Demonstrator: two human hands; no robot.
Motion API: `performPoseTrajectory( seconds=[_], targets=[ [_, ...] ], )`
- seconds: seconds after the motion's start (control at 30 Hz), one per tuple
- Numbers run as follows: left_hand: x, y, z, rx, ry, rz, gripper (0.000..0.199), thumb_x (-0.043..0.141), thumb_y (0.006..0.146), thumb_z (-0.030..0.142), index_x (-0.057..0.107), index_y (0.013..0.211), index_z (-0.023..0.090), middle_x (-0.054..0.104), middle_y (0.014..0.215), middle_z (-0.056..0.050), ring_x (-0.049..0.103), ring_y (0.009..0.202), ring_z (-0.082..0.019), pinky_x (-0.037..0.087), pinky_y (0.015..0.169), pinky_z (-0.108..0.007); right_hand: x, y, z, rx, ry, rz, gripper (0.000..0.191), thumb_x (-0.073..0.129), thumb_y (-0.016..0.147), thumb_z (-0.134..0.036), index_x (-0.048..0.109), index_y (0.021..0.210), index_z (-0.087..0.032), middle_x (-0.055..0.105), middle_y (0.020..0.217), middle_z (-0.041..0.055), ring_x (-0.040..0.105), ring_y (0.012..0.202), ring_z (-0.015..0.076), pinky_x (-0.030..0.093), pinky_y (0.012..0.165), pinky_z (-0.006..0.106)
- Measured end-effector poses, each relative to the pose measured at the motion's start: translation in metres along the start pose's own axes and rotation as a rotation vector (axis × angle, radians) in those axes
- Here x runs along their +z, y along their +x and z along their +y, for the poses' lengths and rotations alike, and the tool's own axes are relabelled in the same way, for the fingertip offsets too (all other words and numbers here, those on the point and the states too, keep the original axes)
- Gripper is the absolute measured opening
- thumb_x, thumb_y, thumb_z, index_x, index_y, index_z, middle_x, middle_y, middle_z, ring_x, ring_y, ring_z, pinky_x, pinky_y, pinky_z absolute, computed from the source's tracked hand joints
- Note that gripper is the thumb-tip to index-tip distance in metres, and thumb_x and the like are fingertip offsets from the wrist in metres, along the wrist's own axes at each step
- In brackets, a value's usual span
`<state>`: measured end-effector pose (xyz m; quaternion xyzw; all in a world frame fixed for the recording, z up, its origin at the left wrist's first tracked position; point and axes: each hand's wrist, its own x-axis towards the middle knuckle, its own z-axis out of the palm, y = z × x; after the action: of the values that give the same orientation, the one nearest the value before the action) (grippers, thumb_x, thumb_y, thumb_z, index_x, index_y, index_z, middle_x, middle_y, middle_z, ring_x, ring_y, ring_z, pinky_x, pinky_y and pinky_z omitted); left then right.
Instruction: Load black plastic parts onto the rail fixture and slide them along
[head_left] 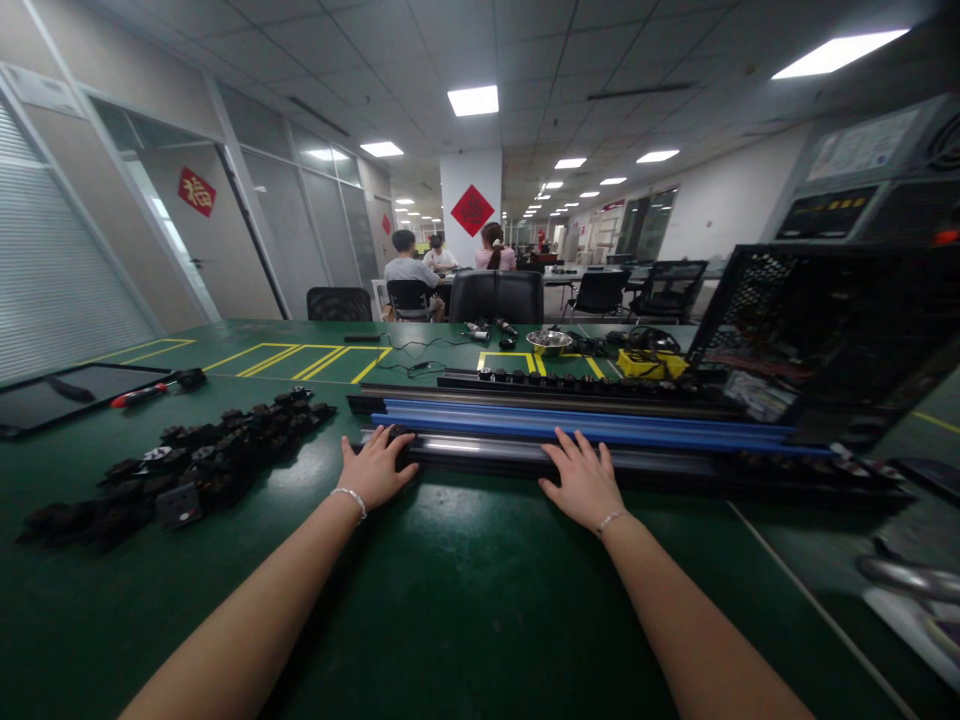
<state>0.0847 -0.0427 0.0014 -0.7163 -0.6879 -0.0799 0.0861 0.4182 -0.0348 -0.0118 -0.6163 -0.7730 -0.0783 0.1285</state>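
My left hand (373, 474) rests with spread fingers at the left end of a long, shiny black rail (480, 452). A small black piece (400, 436) sits by its fingertips; whether they touch it I cannot tell. Farther right along the same rail lies my right hand (583, 482), fingers apart, palm down and not wrapped around anything. Directly behind the black rail runs a blue rail (585, 424). More dark rails (540, 398) lie parallel behind that, and a row of small black parts (570, 380) lines the rearmost one.
Small black parts (202, 460) are heaped on the green table (450, 620) to the left. A red-handled screwdriver (139, 394) lies by a flat dark panel (71, 390). Behind the rails are a metal bowl (550, 341) and a yellow box (651, 365). An open computer case (832, 340) stands right.
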Motion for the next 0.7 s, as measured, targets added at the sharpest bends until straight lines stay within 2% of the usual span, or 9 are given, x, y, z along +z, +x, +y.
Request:
performPoseTrajectory(
  seconds=[0.57,0.7],
  targets=[
    [-0.005,0.001,-0.027,-0.077,-0.01,-0.036,0.05,0.037,0.078,0.054,0.043,0.124,0.037,0.038,0.139,-0.004,0.025,0.131,-0.031,0.007,0.094,-0.073,-0.001,0.0,-0.001,0.007,0.006,-0.014,0.052,0.048,0.076,-0.044,0.045,0.125,-0.03,0.025,0.145,0.002,0.016,0.132,0.028,0.007,0.104,0.053],
    [-0.005,0.002,-0.031,-0.128,-0.029,-0.061,0.051,0.037,0.078,0.055,0.042,0.125,0.037,0.035,0.141,-0.004,0.023,0.131,-0.033,0.014,0.096,-0.07,-0.002,0.0,-0.001,0.008,0.007,-0.02,0.051,0.048,0.076,-0.044,0.045,0.125,-0.029,0.024,0.145,0.0019,0.016,0.132,0.0281,0.007,0.103,0.053]
  ],
)
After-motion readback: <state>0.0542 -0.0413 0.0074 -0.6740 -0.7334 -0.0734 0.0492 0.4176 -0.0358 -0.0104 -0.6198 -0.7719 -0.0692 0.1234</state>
